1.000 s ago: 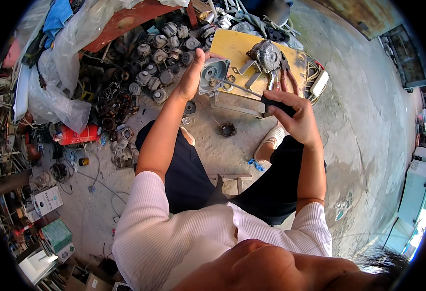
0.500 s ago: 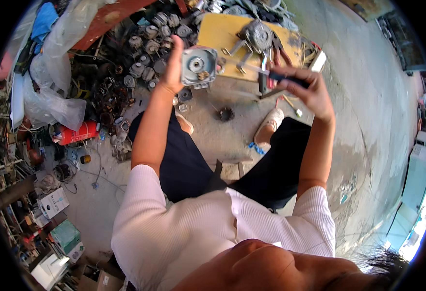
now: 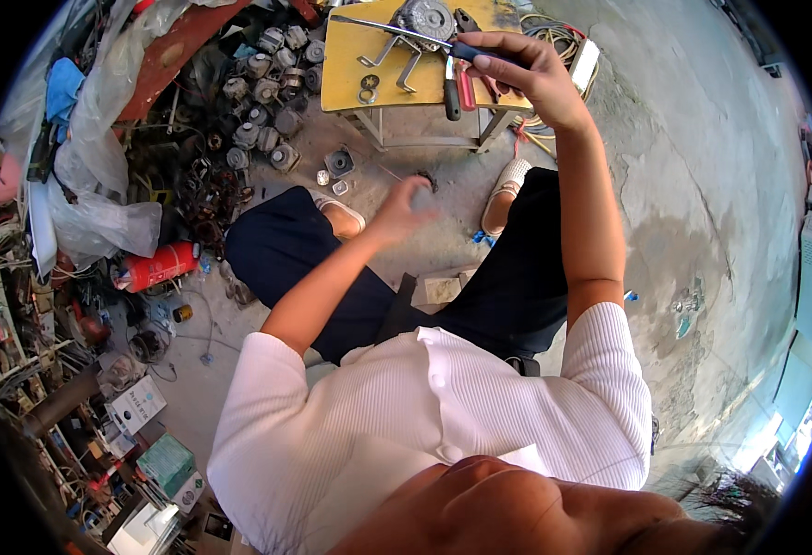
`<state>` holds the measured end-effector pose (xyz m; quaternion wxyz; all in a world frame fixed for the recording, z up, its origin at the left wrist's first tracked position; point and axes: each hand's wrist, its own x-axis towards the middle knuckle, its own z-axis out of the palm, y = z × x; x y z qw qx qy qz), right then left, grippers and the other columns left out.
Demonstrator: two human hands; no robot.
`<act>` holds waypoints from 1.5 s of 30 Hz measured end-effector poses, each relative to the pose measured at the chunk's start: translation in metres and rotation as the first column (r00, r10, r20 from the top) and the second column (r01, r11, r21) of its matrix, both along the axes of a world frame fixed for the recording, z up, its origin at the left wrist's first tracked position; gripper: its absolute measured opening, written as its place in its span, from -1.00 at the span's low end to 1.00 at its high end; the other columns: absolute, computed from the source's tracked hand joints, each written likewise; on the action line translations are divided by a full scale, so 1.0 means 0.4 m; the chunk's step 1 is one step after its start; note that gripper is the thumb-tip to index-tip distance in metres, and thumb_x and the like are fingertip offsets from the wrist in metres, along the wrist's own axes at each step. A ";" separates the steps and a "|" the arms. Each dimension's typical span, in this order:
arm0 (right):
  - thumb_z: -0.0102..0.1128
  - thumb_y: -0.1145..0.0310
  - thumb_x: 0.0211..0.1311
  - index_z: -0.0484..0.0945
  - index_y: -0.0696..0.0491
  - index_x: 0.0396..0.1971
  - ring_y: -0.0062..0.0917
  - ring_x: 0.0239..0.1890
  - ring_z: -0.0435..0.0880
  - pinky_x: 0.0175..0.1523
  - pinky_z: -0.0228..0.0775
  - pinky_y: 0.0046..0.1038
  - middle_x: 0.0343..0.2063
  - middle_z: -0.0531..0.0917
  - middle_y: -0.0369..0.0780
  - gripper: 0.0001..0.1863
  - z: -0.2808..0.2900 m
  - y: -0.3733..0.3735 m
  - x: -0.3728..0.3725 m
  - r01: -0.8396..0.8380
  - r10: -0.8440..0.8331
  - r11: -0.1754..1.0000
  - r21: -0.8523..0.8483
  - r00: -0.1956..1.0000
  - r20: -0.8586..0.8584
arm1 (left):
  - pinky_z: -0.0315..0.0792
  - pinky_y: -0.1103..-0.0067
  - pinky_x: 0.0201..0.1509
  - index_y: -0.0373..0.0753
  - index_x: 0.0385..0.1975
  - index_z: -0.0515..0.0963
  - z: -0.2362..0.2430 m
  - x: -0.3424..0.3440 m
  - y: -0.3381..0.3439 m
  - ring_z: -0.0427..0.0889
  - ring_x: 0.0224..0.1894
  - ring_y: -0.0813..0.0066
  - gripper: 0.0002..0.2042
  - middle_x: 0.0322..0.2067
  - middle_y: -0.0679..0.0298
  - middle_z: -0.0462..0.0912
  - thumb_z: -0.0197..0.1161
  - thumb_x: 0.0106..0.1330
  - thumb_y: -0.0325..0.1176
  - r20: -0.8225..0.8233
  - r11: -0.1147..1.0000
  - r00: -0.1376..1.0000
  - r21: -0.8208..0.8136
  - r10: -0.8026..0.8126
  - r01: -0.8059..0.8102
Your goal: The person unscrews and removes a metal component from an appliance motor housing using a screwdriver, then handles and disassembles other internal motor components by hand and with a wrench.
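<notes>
My right hand (image 3: 521, 69) grips a screwdriver (image 3: 475, 51) by its dark handle, its long shaft pointing left over the yellow table (image 3: 346, 65). On the table lie a round motor (image 3: 424, 18) with metal brackets (image 3: 410, 69), small washers (image 3: 369, 91), a black-handled tool (image 3: 452, 97) and a red-handled tool (image 3: 466, 92), partly under my hand. My left hand (image 3: 404, 208), blurred, is low between my knees, fingers apart, with nothing visible in it. Beyond it on the floor sit a square metal housing (image 3: 339, 162) and small parts (image 3: 322, 177).
Old motors (image 3: 267, 129) are heaped left of the table, with plastic sheeting (image 3: 110, 213), a red cylinder (image 3: 161, 264) and mixed scrap further left. Coiled cables (image 3: 572, 32) hang at the table's right. A low wooden seat (image 3: 441, 289) is between my legs; concrete floor (image 3: 674, 185) stretches right.
My left hand has let go of the motor housing it held and moved down and right. My right hand has risen with the screwdriver. The view has shifted, table higher in frame.
</notes>
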<state>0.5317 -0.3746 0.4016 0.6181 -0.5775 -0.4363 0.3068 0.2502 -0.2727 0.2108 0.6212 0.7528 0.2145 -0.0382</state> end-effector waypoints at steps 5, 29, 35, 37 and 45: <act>0.35 0.32 0.24 0.70 0.00 0.00 -0.86 -0.55 0.39 -0.45 0.21 -0.72 -0.46 0.66 -0.45 -0.68 0.002 0.002 -0.001 0.010 -0.009 1.000 0.023 0.999 -0.042 | 0.31 0.17 0.29 -0.05 0.23 0.39 0.012 -0.038 -0.093 0.38 0.20 0.05 -0.19 0.19 0.10 0.33 0.58 -0.11 -0.08 -0.110 0.374 0.802 0.842 -0.587 0.389; 0.23 0.42 0.30 0.61 0.14 0.07 -0.89 -0.57 0.43 -0.56 0.09 -0.74 -0.37 0.74 -0.31 -0.66 -0.028 0.034 0.000 0.150 -0.148 0.989 0.008 0.981 -0.128 | 0.56 0.21 0.07 -0.26 0.02 0.48 -0.036 -0.124 0.479 0.60 0.05 0.25 -0.69 -0.02 0.17 0.62 0.21 0.31 -0.34 -0.262 0.112 0.232 -0.404 0.937 -0.908; 0.18 0.47 0.34 0.55 0.23 0.10 -0.69 -0.39 0.59 -0.43 0.30 -0.68 -0.24 0.72 -0.19 -0.64 0.035 0.089 -0.047 0.174 -0.164 0.984 0.022 0.957 -0.241 | 0.57 0.11 -0.19 0.00 0.00 0.54 -0.617 -0.366 0.669 0.65 -0.11 0.19 -0.71 -0.02 0.15 0.63 0.25 0.30 -0.20 -0.689 -0.267 -0.268 0.112 0.673 -0.957; 0.19 0.48 0.33 0.54 0.23 0.11 -0.68 -0.37 0.58 -0.38 0.32 -0.66 -0.23 0.71 -0.19 -0.63 0.002 0.055 -0.009 0.256 -0.261 0.965 -0.050 0.951 -0.163 | 0.60 0.11 -0.20 -0.07 -0.04 0.58 -0.770 -0.206 0.520 0.64 -0.19 0.21 -0.72 -0.08 0.16 0.63 0.26 0.30 -0.17 -0.740 -0.021 -0.062 0.065 0.670 -0.998; 0.08 0.51 0.37 0.46 0.24 0.18 -0.63 -0.16 0.62 -0.29 0.37 -0.68 0.01 0.63 -0.13 -0.60 -0.049 0.056 0.024 0.230 -0.242 0.970 -0.083 0.954 -0.179 | 0.69 0.30 -0.21 -0.20 -0.02 0.59 -0.829 -0.078 0.435 0.64 -0.30 0.33 -0.64 -0.25 0.24 0.64 0.32 0.33 -0.10 -0.558 0.233 0.249 -0.102 0.792 -0.967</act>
